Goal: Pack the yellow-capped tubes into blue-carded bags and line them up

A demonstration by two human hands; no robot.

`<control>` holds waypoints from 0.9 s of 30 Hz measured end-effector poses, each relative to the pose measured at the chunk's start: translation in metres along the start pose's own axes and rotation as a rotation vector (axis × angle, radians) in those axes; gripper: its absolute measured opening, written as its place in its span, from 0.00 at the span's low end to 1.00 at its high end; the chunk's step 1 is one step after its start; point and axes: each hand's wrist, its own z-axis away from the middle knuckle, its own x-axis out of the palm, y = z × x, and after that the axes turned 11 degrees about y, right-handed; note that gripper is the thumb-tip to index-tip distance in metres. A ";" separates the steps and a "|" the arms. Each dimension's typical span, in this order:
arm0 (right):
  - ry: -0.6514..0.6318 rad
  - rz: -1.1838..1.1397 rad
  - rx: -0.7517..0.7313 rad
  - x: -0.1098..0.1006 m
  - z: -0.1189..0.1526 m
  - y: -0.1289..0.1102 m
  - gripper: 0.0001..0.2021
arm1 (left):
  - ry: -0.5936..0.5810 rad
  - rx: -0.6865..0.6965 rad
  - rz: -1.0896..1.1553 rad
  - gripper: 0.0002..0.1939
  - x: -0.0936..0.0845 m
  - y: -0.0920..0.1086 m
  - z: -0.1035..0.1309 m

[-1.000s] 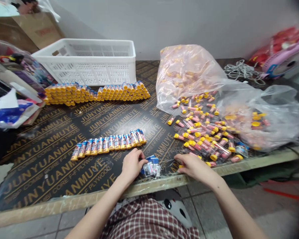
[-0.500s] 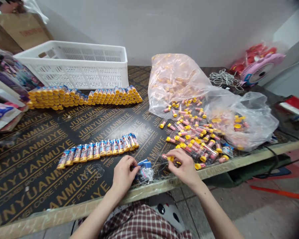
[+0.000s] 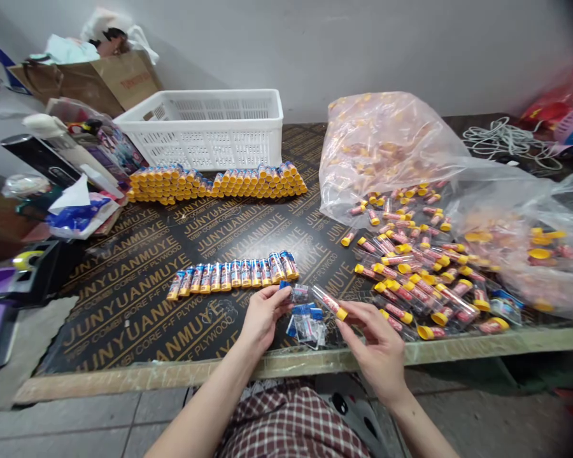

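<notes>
You are working at the near edge of the table point(image 3: 124, 267), between the finished row of tubes point(image 3: 233, 275) and the loose tubes point(image 3: 410, 267) spilling from the bag point(image 3: 386, 146). Your right hand point(image 3: 379, 340) is gripping a clear yellow-capped tube point(image 3: 329, 303), while your left hand point(image 3: 262, 315) is pinching a small blue-topped packet point(image 3: 293, 292) above the packet pile point(image 3: 308, 324). This appears to be the pairing step; next, packet and tube probably need lining up.

Bare forearms without sleeves; red-and-white checked garment point(image 3: 291, 423) over the lap.
</notes>
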 end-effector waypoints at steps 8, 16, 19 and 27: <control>0.016 -0.015 -0.020 0.003 0.005 0.003 0.14 | 0.070 0.009 0.020 0.19 -0.002 0.000 -0.002; -0.194 -0.018 -0.065 0.004 0.005 0.001 0.15 | 0.014 0.178 -0.078 0.20 0.000 -0.007 0.001; -0.236 -0.039 -0.067 0.007 0.005 0.002 0.16 | -0.127 0.131 -0.059 0.20 0.003 -0.005 0.008; -0.277 -0.003 -0.161 0.009 -0.001 0.005 0.38 | -0.356 -0.090 -0.233 0.18 0.005 -0.005 0.024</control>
